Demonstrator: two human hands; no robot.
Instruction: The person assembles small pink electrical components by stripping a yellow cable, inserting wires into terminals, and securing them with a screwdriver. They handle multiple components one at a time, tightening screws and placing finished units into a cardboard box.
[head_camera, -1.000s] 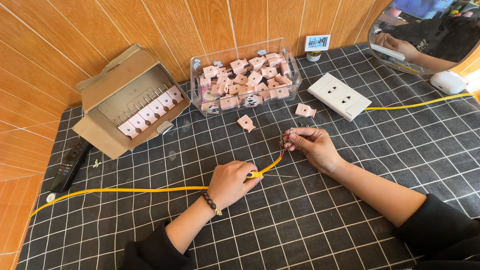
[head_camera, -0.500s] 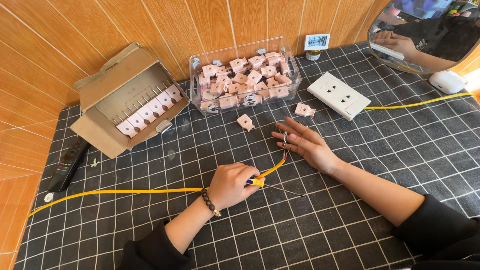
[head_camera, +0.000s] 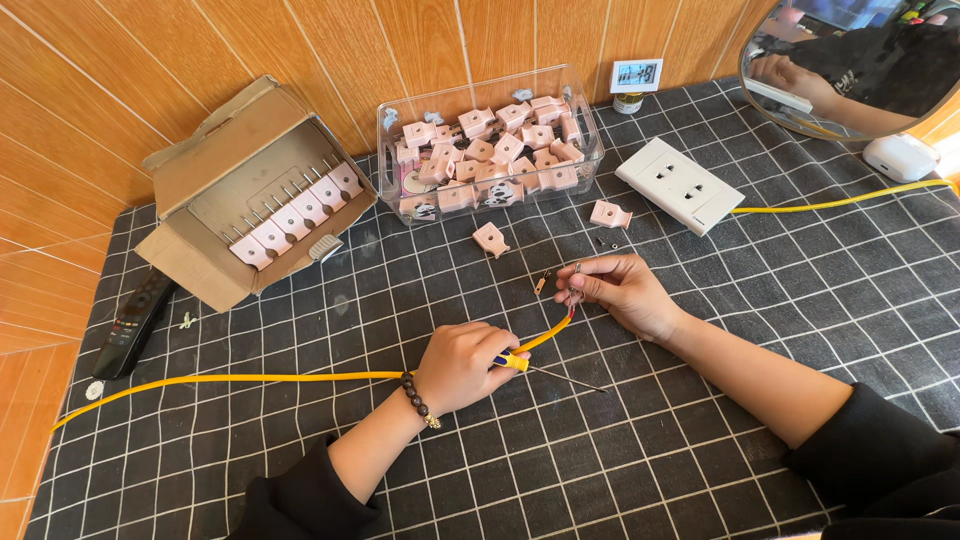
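Yellow cable (head_camera: 250, 378) in hands, plugs (head_camera: 491, 238) nearby

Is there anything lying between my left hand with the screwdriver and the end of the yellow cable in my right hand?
Nothing visible does. The left hand grips the screwdriver beside the yellow cable, whose end the right hand pinches; only bare cloth lies between.

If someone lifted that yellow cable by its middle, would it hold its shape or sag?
Probably sag: the yellow cable lies in a loose curve across the table and bends up between the left hand and right hand. It looks thin, so likely light and easily dragged.
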